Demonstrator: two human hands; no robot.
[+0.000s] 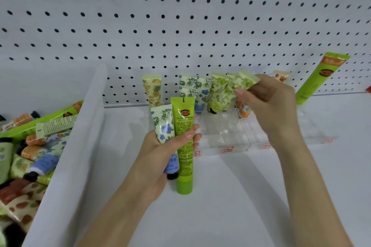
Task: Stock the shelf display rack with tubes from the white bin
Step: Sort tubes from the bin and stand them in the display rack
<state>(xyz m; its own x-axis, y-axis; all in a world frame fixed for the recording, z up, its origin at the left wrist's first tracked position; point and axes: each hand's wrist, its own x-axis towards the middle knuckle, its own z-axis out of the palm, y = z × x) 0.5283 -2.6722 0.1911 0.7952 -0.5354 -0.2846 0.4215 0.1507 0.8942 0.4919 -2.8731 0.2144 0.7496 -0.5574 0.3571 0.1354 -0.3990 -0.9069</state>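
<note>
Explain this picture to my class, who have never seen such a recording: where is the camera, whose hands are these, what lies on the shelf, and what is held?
There is no machine: a person wears one camera on the head, looking down at their own hands. The left hand grips a blue-flowered tube and a bright green tube. The right hand pinches a green-leaf tube at the clear rack, where other tubes stand. The rack sits on a white shelf; the white bin on the left holds more tubes.
</note>
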